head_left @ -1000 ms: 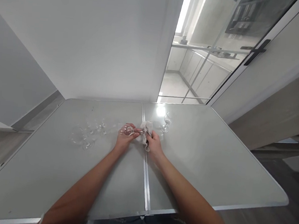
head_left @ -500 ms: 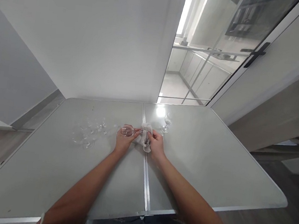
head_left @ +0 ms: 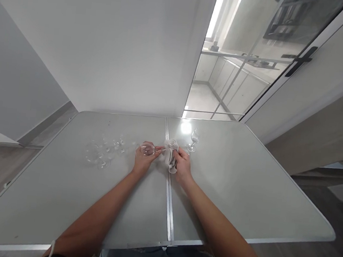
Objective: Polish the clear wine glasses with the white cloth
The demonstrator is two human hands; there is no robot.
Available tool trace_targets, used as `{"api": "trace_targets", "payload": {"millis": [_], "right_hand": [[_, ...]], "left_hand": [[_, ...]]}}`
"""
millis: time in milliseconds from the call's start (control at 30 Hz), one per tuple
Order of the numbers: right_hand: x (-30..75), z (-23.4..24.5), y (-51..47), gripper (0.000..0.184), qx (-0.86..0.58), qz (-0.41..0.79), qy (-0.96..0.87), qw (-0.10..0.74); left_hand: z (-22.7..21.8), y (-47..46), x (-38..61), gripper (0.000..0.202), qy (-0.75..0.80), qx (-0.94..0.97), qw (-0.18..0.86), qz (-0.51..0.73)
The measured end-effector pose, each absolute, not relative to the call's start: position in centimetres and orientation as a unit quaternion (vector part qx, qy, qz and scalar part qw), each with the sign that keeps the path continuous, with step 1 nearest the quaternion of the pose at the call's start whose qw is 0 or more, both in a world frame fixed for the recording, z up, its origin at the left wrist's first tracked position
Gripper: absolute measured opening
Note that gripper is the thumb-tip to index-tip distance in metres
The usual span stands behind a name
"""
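A clear stemmed glass (head_left: pixel 147 149) lies sideways in my left hand (head_left: pixel 142 161), its bowl to the left and its stem pointing right. My left fingers are closed around it. In my right hand (head_left: pixel 183 166) is a crumpled whitish cloth (head_left: pixel 172 156), pinched just beyond the end of the stem. Whether the cloth touches the glass's foot I cannot tell. Just behind my right hand, another stemmed glass (head_left: pixel 194 140) stands upright on the table. Several more clear glasses (head_left: pixel 103 160) sit together to the left of my left hand; their outlines are faint.
The pale table (head_left: pixel 230 183) has a metal seam (head_left: pixel 168 204) running front to back under my hands. A white wall (head_left: pixel 130 50) rises behind its far edge. At the right back is a glazed door (head_left: pixel 241 70) with a black handle (head_left: pixel 301 60).
The cloth in my right hand has shifted slightly right, away from the glass, so more of the stem's end shows. My left hand keeps its hold. The whole view has moved a little.
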State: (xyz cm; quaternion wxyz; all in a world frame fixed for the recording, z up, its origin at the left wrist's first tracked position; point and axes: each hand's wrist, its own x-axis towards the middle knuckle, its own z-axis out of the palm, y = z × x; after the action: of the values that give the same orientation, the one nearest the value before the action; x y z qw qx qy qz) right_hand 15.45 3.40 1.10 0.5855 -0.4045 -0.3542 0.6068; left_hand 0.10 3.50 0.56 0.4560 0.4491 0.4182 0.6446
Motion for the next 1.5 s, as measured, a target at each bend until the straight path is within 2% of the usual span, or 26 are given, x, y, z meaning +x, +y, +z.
{"api": "trace_targets", "payload": {"millis": [100, 233, 300, 433, 600, 700, 800, 867, 967, 1033, 1167, 1333, 1500], "right_hand": [[15.6, 1.0, 3.6, 0.034, -0.407, 0.621, -0.344, 0.575], [15.8, 0.8, 3.7, 0.028, -0.427, 0.642, -0.368, 0.52], [15.9, 0.7, 3.7, 0.026, -0.427, 0.626, -0.37, 0.538], [15.8, 0.5, 3.9, 0.029, -0.4, 0.612, -0.358, 0.581], [15.8, 0.3, 3.9, 0.026, -0.419, 0.612, -0.405, 0.535], [15.9, 0.6, 3.9, 0.024, -0.438, 0.582, -0.399, 0.557], [15.9, 0.9, 3.8, 0.025, -0.423, 0.594, -0.366, 0.578], [15.9, 0.9, 3.9, 0.027, -0.417, 0.618, -0.366, 0.557], [15.9, 0.7, 4.0, 0.026, -0.429, 0.633, -0.382, 0.519], [16.0, 0.6, 4.0, 0.026, -0.438, 0.62, -0.384, 0.525], [16.0, 0.7, 4.1, 0.028, -0.42, 0.594, -0.38, 0.571], [16.0, 1.1, 4.0, 0.025, -0.422, 0.605, -0.41, 0.536], [16.9, 1.7, 4.0, 0.017, -0.432, 0.544, -0.466, 0.548]], "left_hand": [[0.6, 3.4, 0.1, 0.04, 0.401, 0.466, 0.484, 0.622], [0.7, 3.7, 0.1, 0.039, 0.428, 0.437, 0.43, 0.664], [0.8, 3.7, 0.0, 0.039, 0.433, 0.428, 0.418, 0.674], [0.8, 3.4, 0.1, 0.041, 0.42, 0.458, 0.471, 0.626], [0.7, 3.4, 0.1, 0.039, 0.435, 0.462, 0.448, 0.63], [0.5, 3.7, 0.0, 0.036, 0.434, 0.45, 0.431, 0.651], [0.2, 3.7, 0.0, 0.039, 0.419, 0.467, 0.471, 0.62], [0.2, 3.6, 0.1, 0.041, 0.416, 0.477, 0.48, 0.607], [0.4, 3.6, 0.1, 0.039, 0.43, 0.468, 0.438, 0.636], [0.5, 3.6, 0.1, 0.037, 0.434, 0.459, 0.423, 0.65], [0.5, 3.5, 0.2, 0.04, 0.417, 0.474, 0.468, 0.618], [0.8, 3.4, 0.1, 0.039, 0.435, 0.467, 0.432, 0.637], [0.8, 3.8, 0.2, 0.039, 0.431, 0.452, 0.403, 0.668]]}}
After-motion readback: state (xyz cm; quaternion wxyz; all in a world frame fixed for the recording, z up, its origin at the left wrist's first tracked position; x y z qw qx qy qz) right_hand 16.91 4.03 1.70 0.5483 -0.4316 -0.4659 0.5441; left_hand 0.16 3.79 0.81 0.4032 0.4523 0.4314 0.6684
